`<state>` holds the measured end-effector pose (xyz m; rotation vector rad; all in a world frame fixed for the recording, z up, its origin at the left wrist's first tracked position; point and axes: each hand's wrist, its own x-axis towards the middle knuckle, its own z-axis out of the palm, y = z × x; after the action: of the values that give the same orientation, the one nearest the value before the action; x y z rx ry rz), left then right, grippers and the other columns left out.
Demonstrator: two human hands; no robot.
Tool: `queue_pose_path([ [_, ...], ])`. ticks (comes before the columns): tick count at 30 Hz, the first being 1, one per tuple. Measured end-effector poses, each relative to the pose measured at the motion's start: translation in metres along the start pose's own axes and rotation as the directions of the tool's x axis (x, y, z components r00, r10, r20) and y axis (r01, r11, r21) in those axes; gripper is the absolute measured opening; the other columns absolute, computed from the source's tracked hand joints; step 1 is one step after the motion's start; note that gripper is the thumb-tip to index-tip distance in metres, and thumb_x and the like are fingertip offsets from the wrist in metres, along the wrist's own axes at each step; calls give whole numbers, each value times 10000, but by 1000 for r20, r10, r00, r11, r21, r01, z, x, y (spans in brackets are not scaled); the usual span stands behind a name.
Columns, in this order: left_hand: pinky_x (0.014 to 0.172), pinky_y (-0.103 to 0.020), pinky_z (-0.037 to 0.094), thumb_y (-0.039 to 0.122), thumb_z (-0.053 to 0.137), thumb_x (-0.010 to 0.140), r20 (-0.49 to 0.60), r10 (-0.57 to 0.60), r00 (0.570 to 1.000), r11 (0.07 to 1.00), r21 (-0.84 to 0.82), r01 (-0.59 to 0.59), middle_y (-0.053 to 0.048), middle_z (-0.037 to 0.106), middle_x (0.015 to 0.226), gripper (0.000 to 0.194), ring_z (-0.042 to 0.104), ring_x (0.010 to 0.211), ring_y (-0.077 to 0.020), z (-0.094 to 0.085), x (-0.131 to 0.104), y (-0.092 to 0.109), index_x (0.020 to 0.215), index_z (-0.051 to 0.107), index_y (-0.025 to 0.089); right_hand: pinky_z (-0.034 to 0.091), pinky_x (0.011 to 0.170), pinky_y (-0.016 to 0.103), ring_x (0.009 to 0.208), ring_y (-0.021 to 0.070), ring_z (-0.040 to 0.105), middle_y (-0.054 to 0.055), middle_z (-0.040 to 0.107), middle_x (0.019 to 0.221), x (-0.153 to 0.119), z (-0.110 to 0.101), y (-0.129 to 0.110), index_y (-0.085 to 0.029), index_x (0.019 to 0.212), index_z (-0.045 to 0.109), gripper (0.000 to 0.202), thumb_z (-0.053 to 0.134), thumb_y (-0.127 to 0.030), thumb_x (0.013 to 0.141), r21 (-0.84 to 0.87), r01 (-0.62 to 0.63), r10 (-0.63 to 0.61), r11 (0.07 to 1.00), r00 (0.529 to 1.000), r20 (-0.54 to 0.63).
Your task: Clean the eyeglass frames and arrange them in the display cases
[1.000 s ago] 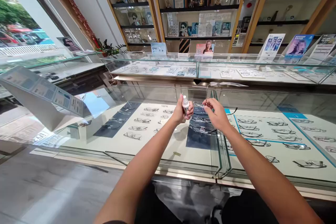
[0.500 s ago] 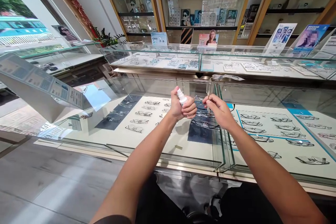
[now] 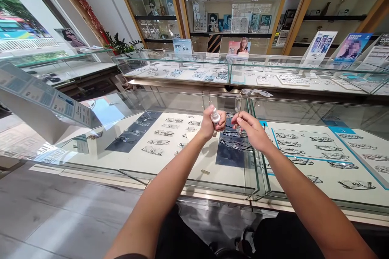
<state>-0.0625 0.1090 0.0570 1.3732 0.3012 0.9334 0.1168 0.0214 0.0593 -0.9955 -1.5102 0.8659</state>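
L hand (image 3: pixel 208 124) is wrapped snugly round a small white bottle (image 3: pixel 215 117), thumb up alongside the nozzle. R hand (image 3: pixel 251 129) has fingertips pressed together, pinching a pair of glasses (image 3: pixel 237 105), one lens sticking up above the grip; exact pinch pt (rim or temple) is prob. too small & see-through to call.

What's changed vs ½ sec ago: bottle was leaning well over to L, now it's nearly upright, and the gap betw. hands looks a bit narrower. Means bottle & glasses are now close side by side, not touching, w/ neither hand free.

Both items are up over the glass display case (image 3: pixel 182 166), near the dark panel (image 3: pixel 232 158) w/ its row of displayed frames (image 3: pixel 235 144). Crumpled clear wrapper (image 3: pixel 257 92) lies just beyond R hand; small tan piece (image 3: pixel 205 172) shows nearer the front edge.
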Motion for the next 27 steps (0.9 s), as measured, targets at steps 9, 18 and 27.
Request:
queue_pose_path([
  [9, 433, -277, 232, 934, 536, 785, -61, -17, 998, 977, 213, 30, 16, 406, 396, 754, 414, 372, -122, 5, -2, -8, 531, 511, 224, 517, 906, 391, 896, 223, 663, 33, 690, 1001, -5, 9, -2, -254, 960, 700, 393, 616, -626, 1055, 122, -44, 9, 992, 964, 266],
  [18, 424, -271, 214, 910, 513, 843, -29, 9, 1000, 982, 188, -3, 17, 385, 398, 766, 362, 355, -105, 3, -1, -7, 505, 484, 224, 517, 800, 358, 849, 204, 667, 39, 692, 1007, -3, 7, -2, -247, 967, 719, 392, 646, -626, 1033, 205, -67, 18, 976, 973, 230],
  [27, 481, -293, 270, 818, 527, 925, 157, -129, 979, 914, 403, 56, 29, 430, 459, 668, 346, 434, -110, 13, -7, -13, 665, 572, 205, 530, 774, 352, 843, 204, 601, 43, 704, 1039, 4, 3, -1, -286, 1024, 671, 394, 638, -677, 1002, 257, -4, 18, 966, 998, -52],
])
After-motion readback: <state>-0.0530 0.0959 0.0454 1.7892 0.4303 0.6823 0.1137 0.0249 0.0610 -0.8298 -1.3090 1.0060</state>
